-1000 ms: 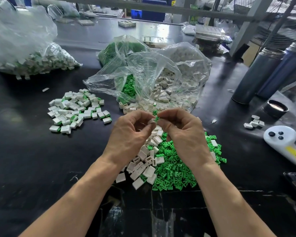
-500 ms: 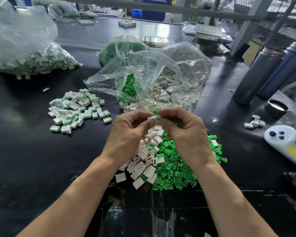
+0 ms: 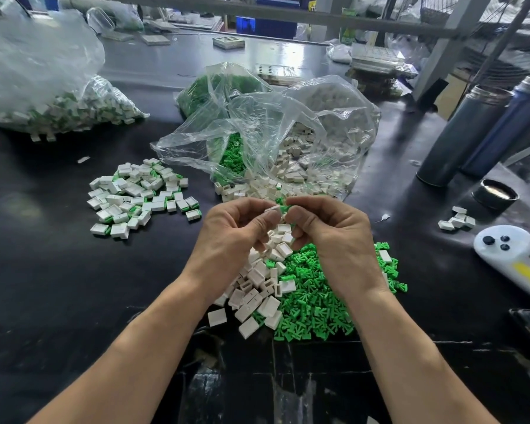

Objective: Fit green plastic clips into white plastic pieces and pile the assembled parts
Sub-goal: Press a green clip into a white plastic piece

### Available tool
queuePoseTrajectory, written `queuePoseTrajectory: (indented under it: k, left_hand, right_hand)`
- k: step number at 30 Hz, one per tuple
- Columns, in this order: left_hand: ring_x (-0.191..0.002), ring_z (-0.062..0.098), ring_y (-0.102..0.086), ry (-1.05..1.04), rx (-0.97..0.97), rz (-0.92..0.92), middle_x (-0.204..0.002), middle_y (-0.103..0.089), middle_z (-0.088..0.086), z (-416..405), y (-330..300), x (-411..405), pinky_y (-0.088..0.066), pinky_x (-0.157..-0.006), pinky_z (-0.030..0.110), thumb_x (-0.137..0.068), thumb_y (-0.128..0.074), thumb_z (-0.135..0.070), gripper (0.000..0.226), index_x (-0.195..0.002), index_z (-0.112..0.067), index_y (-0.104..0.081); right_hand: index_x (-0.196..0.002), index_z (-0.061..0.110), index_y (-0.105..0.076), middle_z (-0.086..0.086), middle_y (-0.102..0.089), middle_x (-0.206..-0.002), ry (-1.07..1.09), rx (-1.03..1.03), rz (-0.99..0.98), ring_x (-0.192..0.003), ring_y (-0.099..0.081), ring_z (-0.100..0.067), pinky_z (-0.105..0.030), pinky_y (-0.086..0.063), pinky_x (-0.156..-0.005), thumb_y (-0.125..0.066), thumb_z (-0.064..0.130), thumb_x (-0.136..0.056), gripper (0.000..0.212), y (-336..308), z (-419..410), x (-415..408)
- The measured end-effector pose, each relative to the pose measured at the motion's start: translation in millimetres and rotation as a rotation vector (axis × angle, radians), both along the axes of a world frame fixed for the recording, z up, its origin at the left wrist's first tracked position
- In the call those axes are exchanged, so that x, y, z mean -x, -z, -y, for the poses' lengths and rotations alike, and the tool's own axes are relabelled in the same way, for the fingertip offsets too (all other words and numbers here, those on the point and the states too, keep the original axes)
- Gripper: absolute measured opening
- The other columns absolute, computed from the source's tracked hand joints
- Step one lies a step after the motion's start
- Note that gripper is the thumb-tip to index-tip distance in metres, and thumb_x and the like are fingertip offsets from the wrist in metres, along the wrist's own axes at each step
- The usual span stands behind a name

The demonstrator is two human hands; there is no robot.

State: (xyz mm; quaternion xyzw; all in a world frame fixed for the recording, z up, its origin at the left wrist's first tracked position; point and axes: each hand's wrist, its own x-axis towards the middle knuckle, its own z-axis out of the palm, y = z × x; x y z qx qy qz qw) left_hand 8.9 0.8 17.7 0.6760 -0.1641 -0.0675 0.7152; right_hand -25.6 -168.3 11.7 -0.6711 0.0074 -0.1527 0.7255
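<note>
Head view: clear bags [image 3: 288, 142] are filled with green clips and white pieces; a white piece [image 3: 272, 208] is pinched by the left hand [image 3: 236, 234], a green clip [image 3: 283, 208] by the right hand [image 3: 334, 234].

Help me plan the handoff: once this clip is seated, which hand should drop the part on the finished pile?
Probably the left hand. It pinches the white piece, and the assembled pile lies on its side. The right hand holds the green clip, over the loose clips.

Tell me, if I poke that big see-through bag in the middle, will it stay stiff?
Probably not. The clear bag looks thin and crinkled, so it would likely crumple. Its open mouth lies sagging on the table, so the white pieces inside might spill out.
</note>
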Motion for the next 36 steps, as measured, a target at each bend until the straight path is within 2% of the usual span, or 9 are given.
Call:
queuePoseTrajectory:
  k: [3, 6, 9, 13, 15, 19, 26, 31, 36]
  left_hand:
    - [-0.068, 0.012, -0.061, 0.000, -0.013, 0.018, -0.076, -0.071, -0.004, 0, 0, 0, -0.055, -0.063, 0.023, -0.091, -0.072, -0.019, 0.015, -0.102, -0.008, -0.074]
    - [-0.068, 0.010, -0.062, -0.008, -0.019, 0.026, -0.076, -0.071, -0.005, 0, 0, 0, -0.055, -0.064, 0.022, -0.091, -0.073, -0.018, 0.014, -0.102, -0.010, -0.075]
    - [-0.067, 0.008, -0.061, -0.016, -0.010, 0.027, -0.076, -0.072, -0.006, -1, -1, -1, -0.055, -0.064, 0.020, -0.091, -0.073, -0.015, 0.012, -0.102, -0.011, -0.075]
    - [-0.064, 0.008, -0.059, -0.030, 0.018, 0.015, -0.074, -0.072, -0.005, 2, 0, 0, -0.053, -0.061, 0.020, -0.090, -0.074, -0.007, 0.010, -0.100, -0.009, -0.076]
    - [-0.063, 0.009, -0.059, -0.039, 0.029, 0.005, -0.073, -0.072, -0.004, 2, 1, -1, -0.053, -0.061, 0.020, -0.089, -0.075, -0.006, 0.010, -0.097, -0.010, -0.077]
    - [-0.063, 0.010, -0.059, -0.066, 0.040, 0.005, -0.074, -0.073, -0.001, 2, 2, -2, -0.054, -0.061, 0.020, -0.087, -0.077, -0.006, 0.011, -0.094, -0.015, -0.079]
    - [-0.060, 0.010, -0.058, -0.123, 0.095, -0.039, -0.074, -0.074, 0.000, 8, 4, 3, -0.055, -0.060, 0.024, -0.089, -0.074, 0.000, 0.014, -0.094, -0.013, -0.079]
    - [-0.057, 0.012, -0.053, -0.161, 0.154, -0.105, -0.074, -0.074, 0.005, 15, 4, 7, -0.050, -0.054, 0.025, -0.090, -0.071, 0.005, 0.013, -0.095, -0.005, -0.078]
    - [-0.058, 0.011, -0.050, -0.176, 0.154, -0.111, -0.071, -0.073, 0.001, 15, 2, 7, -0.047, -0.054, 0.023, -0.089, -0.072, 0.003, 0.012, -0.093, -0.007, -0.079]
  right_hand:
    - [-0.097, 0.015, -0.081, -0.003, -0.075, -0.077, -0.008, 0.008, -0.014, -0.065, -0.065, -0.014, -0.025, -0.056, -0.059, -0.076, 0.006, -0.091, 0.012, -1, 0, 0]
    - [-0.092, 0.018, -0.083, -0.004, -0.074, -0.077, -0.058, -0.062, -0.060, -0.066, -0.065, -0.013, -0.025, -0.056, -0.060, -0.080, 0.016, -0.084, 0.009, -2, 1, 0]
    - [-0.092, 0.015, -0.083, -0.008, -0.073, -0.078, -0.095, -0.135, -0.082, -0.067, -0.065, -0.015, -0.027, -0.056, -0.060, -0.082, 0.022, -0.078, 0.016, -2, 1, 0]
    - [-0.090, 0.015, -0.080, -0.004, -0.073, -0.073, -0.024, 0.000, -0.048, -0.062, -0.064, -0.013, -0.024, -0.055, -0.057, -0.078, 0.013, -0.089, 0.003, -3, -2, 1]
    - [-0.091, 0.016, -0.078, 0.001, -0.073, -0.071, 0.015, 0.084, -0.032, -0.061, -0.064, -0.011, -0.023, -0.055, -0.057, -0.075, 0.010, -0.093, 0.007, -2, -5, 1]
    - [-0.091, 0.020, -0.076, 0.005, -0.072, -0.071, 0.048, 0.117, -0.022, -0.063, -0.063, -0.009, -0.023, -0.055, -0.058, -0.074, 0.010, -0.095, 0.012, -2, -9, 3]
    - [-0.090, 0.016, -0.073, 0.003, -0.070, -0.070, 0.103, 0.067, -0.018, -0.059, -0.060, -0.010, -0.024, -0.053, -0.056, -0.070, 0.005, -0.097, 0.013, -1, -21, 4]
    - [-0.089, 0.013, -0.072, 0.006, -0.067, -0.066, 0.158, 0.002, -0.025, -0.057, -0.057, -0.010, -0.024, -0.051, -0.054, -0.069, 0.004, -0.097, 0.013, -1, -28, 4]
    - [-0.089, 0.012, -0.071, 0.009, -0.064, -0.063, 0.200, -0.058, -0.032, -0.054, -0.054, -0.008, -0.022, -0.048, -0.051, -0.068, 0.005, -0.098, 0.012, -3, -36, 4]
